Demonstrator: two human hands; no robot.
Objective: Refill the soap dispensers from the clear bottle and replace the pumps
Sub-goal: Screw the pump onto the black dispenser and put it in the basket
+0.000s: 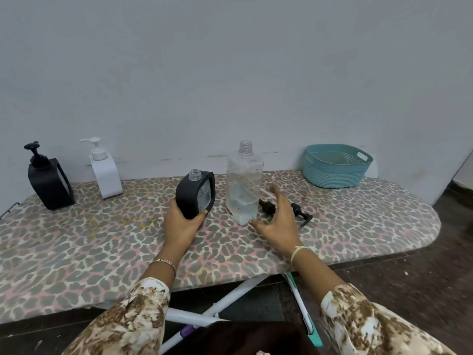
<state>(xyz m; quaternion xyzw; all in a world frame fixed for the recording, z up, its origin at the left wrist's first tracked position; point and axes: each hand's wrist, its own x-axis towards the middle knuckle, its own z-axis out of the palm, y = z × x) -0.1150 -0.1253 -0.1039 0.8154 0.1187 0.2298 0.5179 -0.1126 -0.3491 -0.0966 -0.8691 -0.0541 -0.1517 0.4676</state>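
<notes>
A black soap dispenser (195, 194) with its pump off and neck uncapped stands mid-board, and my left hand (183, 222) grips its lower left side. Just to its right stands the clear bottle (244, 185), uncapped, with a little clear liquid at the bottom. My right hand (277, 221) hovers beside the clear bottle's right base, fingers spread, holding nothing. A black pump (298, 212) lies flat on the board behind that hand, partly hidden. At the far left stand a second black dispenser (50, 181) and a white dispenser (105, 172), both with pumps fitted.
Everything rests on an ironing board (102, 239) with a leopard-print cover, set against a pale wall. A teal plastic basket (335, 165) sits at the back right. The board's rounded end is at the right, and its white legs (217, 306) show below the front edge.
</notes>
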